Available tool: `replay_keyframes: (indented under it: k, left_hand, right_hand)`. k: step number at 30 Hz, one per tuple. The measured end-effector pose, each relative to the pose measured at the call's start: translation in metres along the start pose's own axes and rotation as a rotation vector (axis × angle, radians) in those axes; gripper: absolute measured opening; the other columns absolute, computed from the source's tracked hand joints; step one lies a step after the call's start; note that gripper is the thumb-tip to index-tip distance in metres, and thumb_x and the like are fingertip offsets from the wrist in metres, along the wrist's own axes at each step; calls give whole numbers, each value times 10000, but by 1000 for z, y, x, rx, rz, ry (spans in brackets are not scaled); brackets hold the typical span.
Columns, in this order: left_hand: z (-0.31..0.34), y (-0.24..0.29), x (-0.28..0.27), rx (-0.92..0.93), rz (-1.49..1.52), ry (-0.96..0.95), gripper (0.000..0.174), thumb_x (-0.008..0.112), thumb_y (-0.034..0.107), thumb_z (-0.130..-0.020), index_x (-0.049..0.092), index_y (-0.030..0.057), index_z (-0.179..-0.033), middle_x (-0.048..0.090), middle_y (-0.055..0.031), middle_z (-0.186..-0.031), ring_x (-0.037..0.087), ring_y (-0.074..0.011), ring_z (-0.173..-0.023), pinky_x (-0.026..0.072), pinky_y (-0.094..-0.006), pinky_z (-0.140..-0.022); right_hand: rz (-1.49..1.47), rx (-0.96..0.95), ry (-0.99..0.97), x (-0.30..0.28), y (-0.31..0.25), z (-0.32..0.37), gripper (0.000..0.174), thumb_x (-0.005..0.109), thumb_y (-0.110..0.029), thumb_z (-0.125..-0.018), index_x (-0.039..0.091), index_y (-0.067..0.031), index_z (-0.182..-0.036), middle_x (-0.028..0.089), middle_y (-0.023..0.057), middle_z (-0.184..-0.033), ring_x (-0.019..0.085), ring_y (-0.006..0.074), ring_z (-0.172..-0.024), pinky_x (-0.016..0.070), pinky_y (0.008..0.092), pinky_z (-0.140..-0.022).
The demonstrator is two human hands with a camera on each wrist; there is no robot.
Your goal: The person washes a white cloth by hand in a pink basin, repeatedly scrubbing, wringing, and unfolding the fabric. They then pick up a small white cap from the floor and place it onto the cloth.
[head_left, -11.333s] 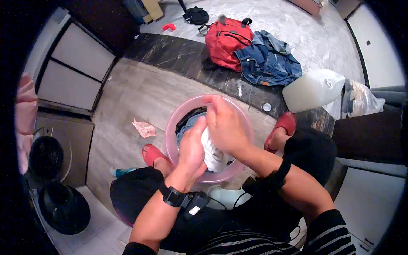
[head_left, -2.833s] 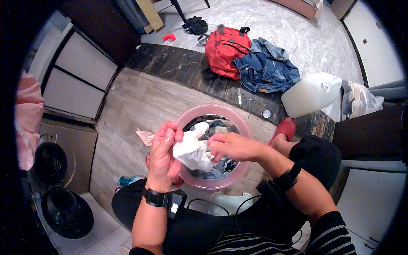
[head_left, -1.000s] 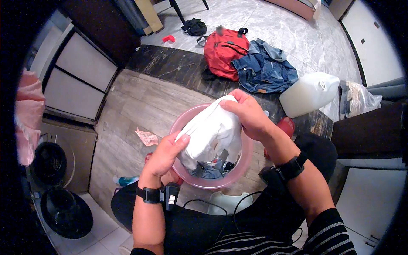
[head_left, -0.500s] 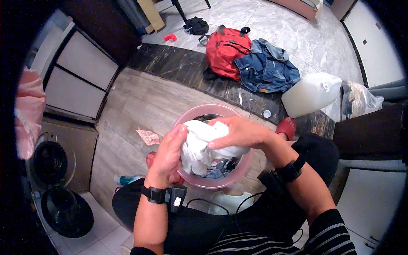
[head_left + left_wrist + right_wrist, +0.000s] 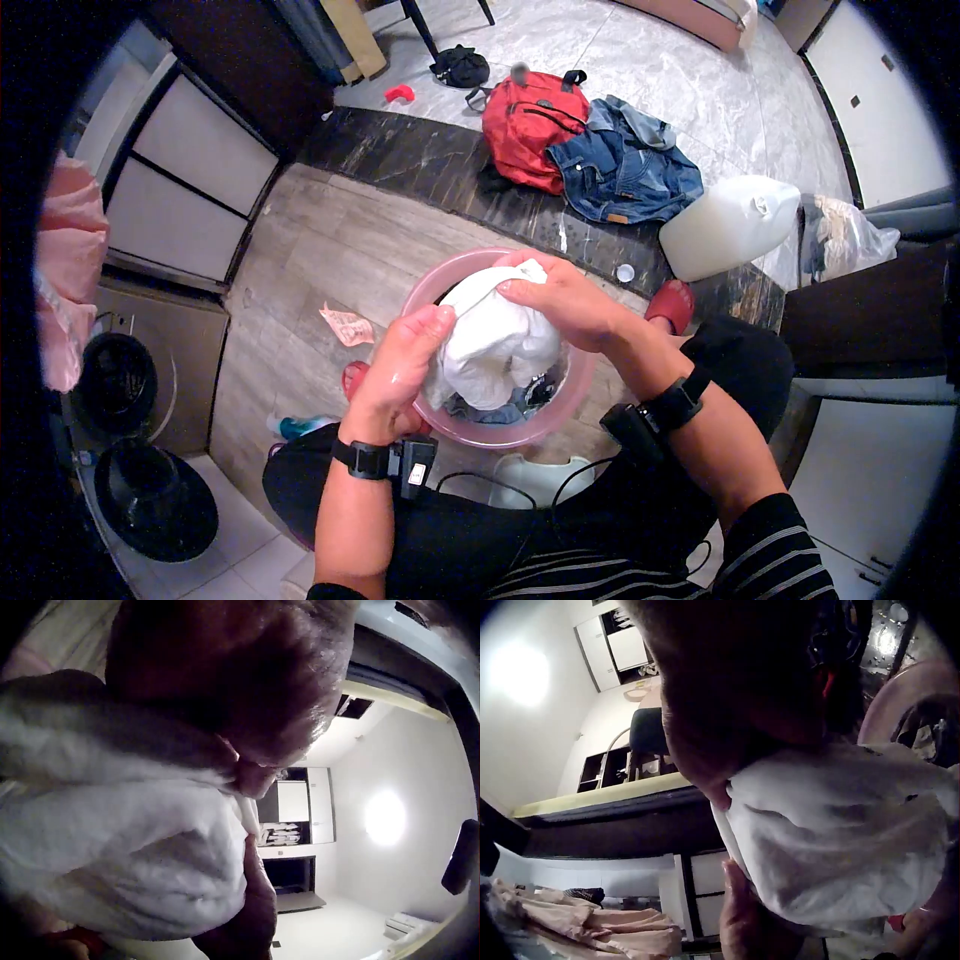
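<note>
Presently: one white cloth garment (image 5: 500,345), bunched, held above a pink basin (image 5: 490,436) of clothes. Left hand (image 5: 405,360): thumb and fingers pinch its upper edge. Right hand (image 5: 575,305): pinches the same edge, farther along. Handling, as judged: firm pinches, edge spread evenly, cloth kept over the basin for any drips. Wrist views alone show a lit ceiling lamp (image 5: 386,817); the head view alone, a whitish jerrycan (image 5: 725,230).

No readable text or labels anywhere.
</note>
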State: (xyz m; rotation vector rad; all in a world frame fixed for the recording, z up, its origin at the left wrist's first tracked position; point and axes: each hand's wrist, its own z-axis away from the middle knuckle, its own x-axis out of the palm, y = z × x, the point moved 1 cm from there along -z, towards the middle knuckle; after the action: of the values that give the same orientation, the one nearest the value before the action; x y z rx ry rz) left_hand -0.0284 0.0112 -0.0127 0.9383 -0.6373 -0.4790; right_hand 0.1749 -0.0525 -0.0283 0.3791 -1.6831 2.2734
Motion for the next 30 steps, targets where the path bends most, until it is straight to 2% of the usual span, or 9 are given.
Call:
replay_keyframes:
  k: [5,10,13,16,20,24,26,28,30]
  left_hand:
    - [-3,5,6,10,9,101,445,468,360,-979,560,-20,-1192,637,-84,-1086,604,-151,-962,472,-289,-848]
    - [-12,1,12,19,234,160,459,437,375,-989,537,-11,-1216,629,-89,-1105,614,-170,-968,486,-306,-847]
    - [-18,-1,17,29,358,182,428,442,364,-988,541,-3,-1185,631,-83,-1072,623,-177,-939,505,-307,-810]
    - [-30,-12,17,55,450,241,361,467,342,-983,559,15,-1107,628,-62,-986,621,-160,-860,513,-300,-748]
    - [-47,-26,7,85,445,267,295,518,352,-956,593,68,-986,619,-26,-812,608,-169,-707,527,-329,-666]
    - [-47,-20,15,47,556,255,296,555,377,-931,600,91,-991,629,-27,-848,614,-168,-743,526,-335,-664]
    - [-45,-23,36,-97,662,309,293,532,348,-949,592,71,-1022,624,-32,-915,608,-155,-781,509,-324,-672]
    - [-52,-43,42,-121,757,233,311,487,326,-971,579,50,-1081,632,-42,-979,614,-163,-850,504,-330,-712]
    - [-49,-45,51,-80,586,225,328,477,339,-974,578,46,-1084,635,-42,-968,615,-161,-854,507,-336,-723]
  right_hand:
    - [-95,18,50,4,-6,0,243,637,-164,-879,561,-59,-1084,622,45,-994,612,137,-873,508,294,-766]
    - [-58,-16,79,13,-12,1,196,621,-207,-891,601,-53,-1010,637,38,-957,607,132,-837,497,295,-724]
    - [343,-42,252,17,-1,-3,320,585,-330,-879,653,-23,-938,684,100,-892,639,183,-793,501,335,-726]
    - [559,-38,331,34,1,5,299,601,-345,-888,645,-49,-885,654,53,-816,590,131,-760,467,303,-683]
    - [715,-262,287,55,22,13,277,588,-334,-872,601,-58,-886,625,171,-780,625,303,-723,485,395,-663]
    - [957,-404,298,63,14,16,279,565,-332,-884,570,-54,-863,616,186,-765,606,385,-693,479,449,-610]
    - [1065,-468,335,59,17,7,282,562,-329,-884,566,-50,-844,613,190,-743,596,406,-683,473,470,-590]
    - [999,-300,431,38,18,-12,314,489,-338,-912,590,-48,-848,614,218,-743,612,406,-685,481,485,-603]
    - [864,-32,528,14,28,-40,390,392,-378,-938,583,-50,-847,629,229,-789,610,444,-694,495,521,-625]
